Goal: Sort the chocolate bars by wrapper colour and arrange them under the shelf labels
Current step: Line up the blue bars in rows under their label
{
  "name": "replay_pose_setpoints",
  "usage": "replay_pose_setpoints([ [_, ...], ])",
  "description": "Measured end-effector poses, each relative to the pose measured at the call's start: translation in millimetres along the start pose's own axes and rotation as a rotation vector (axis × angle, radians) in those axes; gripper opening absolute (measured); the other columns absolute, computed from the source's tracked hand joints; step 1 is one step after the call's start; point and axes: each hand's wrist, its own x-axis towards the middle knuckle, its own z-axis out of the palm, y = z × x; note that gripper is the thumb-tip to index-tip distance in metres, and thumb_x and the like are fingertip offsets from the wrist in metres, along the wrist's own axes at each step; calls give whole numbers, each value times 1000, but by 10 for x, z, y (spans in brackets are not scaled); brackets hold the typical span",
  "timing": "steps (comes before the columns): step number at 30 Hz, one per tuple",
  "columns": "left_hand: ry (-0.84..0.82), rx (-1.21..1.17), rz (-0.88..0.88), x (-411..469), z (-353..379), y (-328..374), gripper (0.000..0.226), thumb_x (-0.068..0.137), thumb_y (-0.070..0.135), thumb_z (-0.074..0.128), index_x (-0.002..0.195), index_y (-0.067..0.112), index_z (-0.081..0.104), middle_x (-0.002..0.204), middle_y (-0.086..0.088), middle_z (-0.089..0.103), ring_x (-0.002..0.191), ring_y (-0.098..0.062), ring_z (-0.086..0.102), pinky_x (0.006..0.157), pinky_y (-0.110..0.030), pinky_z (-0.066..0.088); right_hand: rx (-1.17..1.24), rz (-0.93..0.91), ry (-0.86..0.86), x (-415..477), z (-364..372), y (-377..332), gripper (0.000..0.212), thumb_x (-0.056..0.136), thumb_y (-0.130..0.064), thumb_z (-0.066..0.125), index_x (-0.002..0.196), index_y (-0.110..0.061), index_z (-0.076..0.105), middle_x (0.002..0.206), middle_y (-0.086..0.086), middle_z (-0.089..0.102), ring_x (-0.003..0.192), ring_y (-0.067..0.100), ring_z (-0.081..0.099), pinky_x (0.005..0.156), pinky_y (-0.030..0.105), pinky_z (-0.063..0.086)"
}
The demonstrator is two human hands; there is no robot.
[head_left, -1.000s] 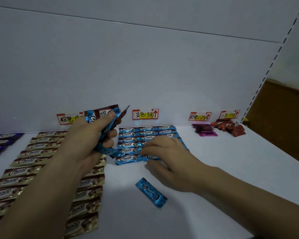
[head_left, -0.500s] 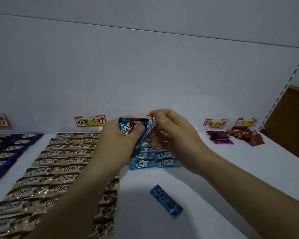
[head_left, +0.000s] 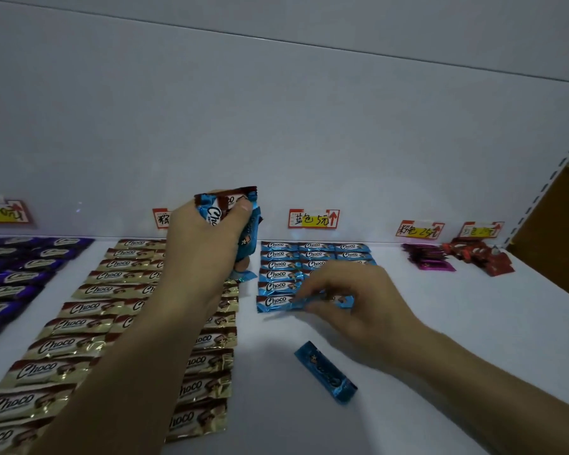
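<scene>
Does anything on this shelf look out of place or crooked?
Yes. One blue bar lies alone and slanted on the shelf, in front of the neat blue rows. At the far right, the pink bars and red bars sit in loose heaps, not rows.

One wide-angle camera sits on the person's head and looks forward and down onto the white shelf. It faces the pale back panel, with the row of price labels running across mid-frame. Both forearms enter from the bottom edge. The left hand, gripping a bunch of blue bars, and the right hand, pinching a blue bar on the shelf, sit close to the lens near centre. At the right edge the perforated upright leans inward.
</scene>
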Motion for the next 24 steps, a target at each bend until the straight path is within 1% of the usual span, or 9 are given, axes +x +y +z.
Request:
replay_pose_setpoints([
  [3, -11, 1, 9, 6, 0, -21, 25, 93, 32, 68, 111, 15, 67, 96, -5, 69, 82, -18, 66, 51, -23, 50, -254, -175, -94, -103, 127, 44, 14, 89, -19, 74, 102, -25, 76, 104, -12, 71, 99, 3, 60, 84, 21, 52],
  [6, -9, -7, 9, 9, -8, -20, 27, 93, 33, 68, 112, 15, 67, 99, -6, 69, 84, -19, 66, 51, -23, 50, -328, -122, -179, -164, 170, 40, 28, 86, -17, 68, 111, -28, 74, 113, -15, 68, 107, 2, 50, 90, 22, 46],
  [8, -8, -5, 12, 11, -7, -21, 26, 93, 33, 68, 112, 15, 66, 100, -5, 70, 85, -18, 67, 52, -23, 50, -316, -55, -179, -205, 160, 4, 39, 83, -15, 61, 116, -32, 71, 120, -21, 64, 116, 0, 44, 97, 24, 43],
  [12, -23, -2, 14, 0, 11, -21, 25, 93, 32, 68, 112, 16, 67, 100, -4, 70, 87, -18, 68, 53, -24, 52, -227, 14, -139, -239, 174, -36, 35, 85, -16, 50, 111, -26, 72, 116, -17, 63, 112, 2, 50, 93, 20, 44],
  [15, -23, 0, 6, -4, 19, -28, 26, 93, 33, 68, 114, 17, 66, 102, -4, 71, 90, -20, 69, 55, -24, 53, -240, 41, -255, -233, 216, -29, 32, 91, -19, 52, 117, -26, 71, 122, -16, 60, 115, -2, 48, 93, 8, 37],
  [17, -21, -6, 6, -3, 13, -26, 26, 93, 32, 68, 113, 17, 66, 102, -3, 71, 90, -19, 69, 54, -23, 53, -251, 45, -258, -240, 236, -25, 31, 93, -21, 52, 118, -26, 70, 122, -16, 60, 114, -3, 48, 91, 4, 35],
  [20, -25, -19, -4, -9, 13, -20, 25, 93, 31, 67, 113, 16, 66, 100, -3, 70, 86, -18, 69, 53, -22, 52, -265, 39, -232, -237, 241, -40, 25, 97, -27, 52, 114, -27, 70, 117, -16, 63, 111, -2, 51, 92, 6, 38],
  [22, -27, -23, -10, -11, 16, -19, 26, 93, 32, 68, 113, 15, 66, 97, -3, 70, 82, -17, 69, 52, -22, 51, -241, 61, -225, -198, 225, -72, 17, 98, -35, 60, 108, -29, 71, 111, -18, 64, 106, -2, 54, 91, 11, 44],
  [24, -31, -20, -12, -13, 19, -15, 26, 93, 32, 68, 112, 15, 66, 96, -3, 71, 78, -15, 69, 52, -22, 51, -212, 110, -257, -129, 178, -126, 18, 93, -41, 67, 109, -33, 69, 111, -19, 64, 102, -2, 55, 88, 13, 46],
])
